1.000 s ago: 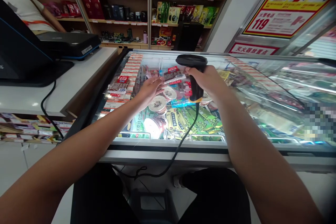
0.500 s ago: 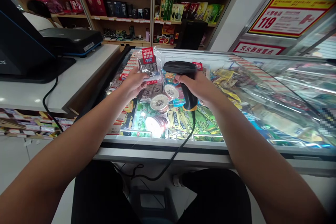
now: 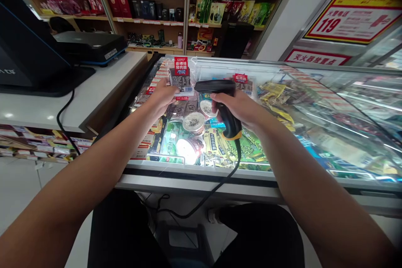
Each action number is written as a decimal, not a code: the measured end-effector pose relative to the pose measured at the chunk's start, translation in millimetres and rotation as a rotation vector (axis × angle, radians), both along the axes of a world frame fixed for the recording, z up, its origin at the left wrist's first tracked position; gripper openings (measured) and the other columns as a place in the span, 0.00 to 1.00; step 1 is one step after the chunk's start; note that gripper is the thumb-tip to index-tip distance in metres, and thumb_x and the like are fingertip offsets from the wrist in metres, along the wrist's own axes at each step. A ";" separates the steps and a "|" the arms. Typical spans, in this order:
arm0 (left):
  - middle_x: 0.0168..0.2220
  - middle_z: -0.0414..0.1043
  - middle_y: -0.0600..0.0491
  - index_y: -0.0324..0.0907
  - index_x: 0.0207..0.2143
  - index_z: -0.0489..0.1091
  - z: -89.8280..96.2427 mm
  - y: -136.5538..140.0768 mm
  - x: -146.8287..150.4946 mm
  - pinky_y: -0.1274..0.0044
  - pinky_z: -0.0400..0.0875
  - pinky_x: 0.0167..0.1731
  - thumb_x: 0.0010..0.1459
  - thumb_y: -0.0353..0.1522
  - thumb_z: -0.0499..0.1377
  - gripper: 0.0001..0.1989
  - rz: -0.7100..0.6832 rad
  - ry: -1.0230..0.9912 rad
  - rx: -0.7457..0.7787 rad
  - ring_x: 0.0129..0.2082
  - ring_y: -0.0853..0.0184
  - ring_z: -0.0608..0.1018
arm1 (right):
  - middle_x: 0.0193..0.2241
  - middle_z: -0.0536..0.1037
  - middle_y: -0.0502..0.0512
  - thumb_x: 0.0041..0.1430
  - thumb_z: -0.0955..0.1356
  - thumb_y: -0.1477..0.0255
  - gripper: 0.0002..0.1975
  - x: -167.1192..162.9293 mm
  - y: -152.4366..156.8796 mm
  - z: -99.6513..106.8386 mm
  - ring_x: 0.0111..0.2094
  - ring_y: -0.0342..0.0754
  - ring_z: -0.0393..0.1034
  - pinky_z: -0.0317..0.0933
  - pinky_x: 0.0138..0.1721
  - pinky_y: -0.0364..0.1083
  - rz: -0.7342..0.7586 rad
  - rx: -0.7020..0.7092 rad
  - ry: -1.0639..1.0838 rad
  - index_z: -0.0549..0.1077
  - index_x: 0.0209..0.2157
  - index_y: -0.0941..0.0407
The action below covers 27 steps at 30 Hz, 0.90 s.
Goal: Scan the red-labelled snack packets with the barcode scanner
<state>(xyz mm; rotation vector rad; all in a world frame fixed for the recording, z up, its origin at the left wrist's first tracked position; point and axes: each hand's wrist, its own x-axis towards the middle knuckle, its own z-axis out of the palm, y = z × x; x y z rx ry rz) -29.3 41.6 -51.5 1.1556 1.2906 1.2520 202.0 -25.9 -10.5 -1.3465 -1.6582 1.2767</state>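
My left hand (image 3: 163, 96) grips the lower left edge of a clear snack packet (image 3: 181, 74) with a red label, thumb across its front. The packet stands upright, its barcode low on the right side. My right hand (image 3: 240, 104) is wrapped round the handle of a black barcode scanner (image 3: 216, 86), whose head points left at the packet. A black cable (image 3: 220, 182) hangs from the handle. Behind my right hand, another red-labelled packet (image 3: 241, 78) lies on the freezer glass. White-lidded tubs (image 3: 194, 122) show below, between my hands.
Under my forearms is a glass-topped chest freezer (image 3: 251, 178) full of wrapped goods. A white counter (image 3: 40, 111) on the left bears a dark screen (image 3: 21, 46) and a scale (image 3: 91, 44). Stocked shelves (image 3: 150, 23) stand at the back.
The scanner has dropped slightly and its handle now tilts more to the right. The packet is held more squarely to view. The whole view has shifted a little.
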 end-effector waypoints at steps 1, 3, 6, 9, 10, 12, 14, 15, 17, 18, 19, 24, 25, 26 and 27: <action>0.45 0.77 0.47 0.45 0.48 0.67 1.3 0.9 -2.3 0.73 0.70 0.38 0.53 0.24 0.57 0.19 0.000 0.074 0.016 0.41 0.61 0.80 | 0.31 0.78 0.59 0.63 0.71 0.58 0.17 -0.2 -0.9 1.6 0.24 0.47 0.71 0.67 0.26 0.47 -0.001 -0.002 0.014 0.74 0.29 0.56; 0.45 0.76 0.45 0.44 0.53 0.66 7.1 0.7 -8.3 0.70 0.72 0.41 0.56 0.25 0.57 0.21 -0.028 0.337 0.090 0.41 0.59 0.80 | 0.32 0.77 0.59 0.63 0.72 0.60 0.14 -0.4 -2.4 5.5 0.25 0.47 0.71 0.68 0.26 0.47 -0.026 0.000 0.055 0.74 0.32 0.56; 0.44 0.77 0.39 0.39 0.63 0.61 21.8 -8.5 -18.4 0.64 0.73 0.42 0.58 0.27 0.57 0.30 -0.074 0.863 0.131 0.39 0.54 0.80 | 0.33 0.78 0.58 0.62 0.72 0.63 0.10 0.9 -3.0 12.1 0.24 0.47 0.71 0.68 0.25 0.47 -0.122 0.040 0.109 0.76 0.37 0.55; 0.39 0.80 0.38 0.35 0.72 0.47 37.5 -25.0 -24.2 0.62 0.74 0.41 0.60 0.31 0.57 0.40 -0.078 1.160 0.009 0.36 0.50 0.81 | 0.34 0.77 0.58 0.62 0.71 0.67 0.07 3.2 -2.3 17.7 0.23 0.45 0.70 0.67 0.25 0.46 -0.208 0.073 0.148 0.75 0.37 0.56; 0.39 0.80 0.37 0.35 0.74 0.43 41.8 -30.5 -24.5 0.62 0.74 0.41 0.61 0.32 0.57 0.43 -0.088 1.224 -0.021 0.37 0.49 0.82 | 0.34 0.77 0.58 0.62 0.71 0.68 0.06 3.7 -2.1 19.0 0.23 0.44 0.69 0.67 0.25 0.46 -0.224 0.083 0.158 0.75 0.36 0.56; 0.45 0.81 0.34 0.35 0.75 0.39 48.1 -40.3 -22.3 0.60 0.74 0.44 0.62 0.35 0.58 0.46 -0.123 1.348 -0.094 0.42 0.46 0.83 | 0.34 0.77 0.57 0.63 0.70 0.68 0.06 4.2 -2.4 20.8 0.23 0.43 0.68 0.66 0.25 0.46 -0.240 0.105 0.164 0.75 0.36 0.56; 0.56 0.75 0.29 0.35 0.75 0.44 51.4 -48.7 -17.1 0.57 0.74 0.49 0.63 0.38 0.57 0.43 -0.151 1.470 -0.176 0.51 0.42 0.81 | 0.34 0.77 0.57 0.64 0.70 0.67 0.06 3.8 -3.4 21.9 0.23 0.44 0.69 0.67 0.25 0.46 -0.239 0.115 0.152 0.74 0.37 0.56; 0.60 0.71 0.27 0.34 0.73 0.48 52.0 -52.7 -13.9 0.56 0.73 0.51 0.64 0.39 0.57 0.41 -0.161 1.530 -0.188 0.56 0.39 0.78 | 0.34 0.77 0.57 0.64 0.70 0.67 0.06 3.3 -4.2 22.3 0.23 0.43 0.68 0.67 0.25 0.46 -0.238 0.116 0.143 0.74 0.37 0.56; 0.68 0.61 0.26 0.32 0.71 0.54 51.4 -61.1 -7.2 0.53 0.71 0.55 0.65 0.40 0.56 0.37 -0.230 1.621 -0.137 0.64 0.36 0.70 | 0.33 0.77 0.57 0.64 0.70 0.68 0.06 2.2 -5.7 23.2 0.23 0.43 0.68 0.67 0.26 0.46 -0.237 0.116 0.127 0.75 0.37 0.56; 0.71 0.55 0.28 0.33 0.71 0.54 50.4 -65.4 -4.1 0.52 0.69 0.58 0.65 0.41 0.55 0.37 -0.308 1.638 -0.089 0.68 0.36 0.65 | 0.33 0.77 0.57 0.64 0.70 0.68 0.06 1.8 -6.3 23.6 0.23 0.43 0.68 0.67 0.26 0.46 -0.236 0.116 0.117 0.75 0.37 0.57; 0.74 0.50 0.31 0.35 0.72 0.53 49.3 -69.7 -1.4 0.51 0.68 0.60 0.66 0.42 0.55 0.37 -0.408 1.632 -0.053 0.71 0.37 0.60 | 0.33 0.77 0.57 0.64 0.69 0.68 0.06 1.6 -6.7 23.8 0.23 0.43 0.68 0.67 0.26 0.46 -0.232 0.116 0.106 0.75 0.37 0.57; 0.76 0.46 0.35 0.35 0.73 0.52 45.1 -85.3 8.7 0.52 0.63 0.65 0.68 0.46 0.50 0.37 -0.713 1.564 -0.036 0.74 0.41 0.55 | 0.34 0.77 0.58 0.64 0.70 0.68 0.07 2.9 -5.1 21.6 0.23 0.44 0.70 0.66 0.24 0.46 -0.211 0.119 0.078 0.76 0.37 0.57; 0.76 0.46 0.34 0.34 0.72 0.53 44.5 -86.3 10.6 0.51 0.62 0.65 0.68 0.46 0.50 0.37 -0.721 1.576 -0.032 0.74 0.41 0.54 | 0.34 0.77 0.58 0.63 0.70 0.67 0.08 3.4 -4.4 20.5 0.24 0.45 0.70 0.66 0.24 0.46 -0.209 0.118 0.076 0.76 0.38 0.57; 0.76 0.45 0.35 0.34 0.73 0.53 43.7 -86.4 12.6 0.51 0.61 0.66 0.69 0.46 0.49 0.37 -0.728 1.585 -0.028 0.75 0.41 0.53 | 0.34 0.77 0.58 0.63 0.70 0.66 0.08 3.8 -3.7 19.3 0.24 0.45 0.71 0.66 0.24 0.46 -0.207 0.117 0.072 0.76 0.38 0.57; 0.77 0.41 0.37 0.36 0.74 0.50 42.5 -85.9 14.5 0.50 0.59 0.67 0.69 0.46 0.48 0.38 -0.738 1.588 -0.031 0.76 0.42 0.50 | 0.34 0.77 0.58 0.63 0.71 0.66 0.09 4.2 -3.0 18.1 0.25 0.46 0.71 0.67 0.24 0.46 -0.206 0.115 0.069 0.76 0.38 0.57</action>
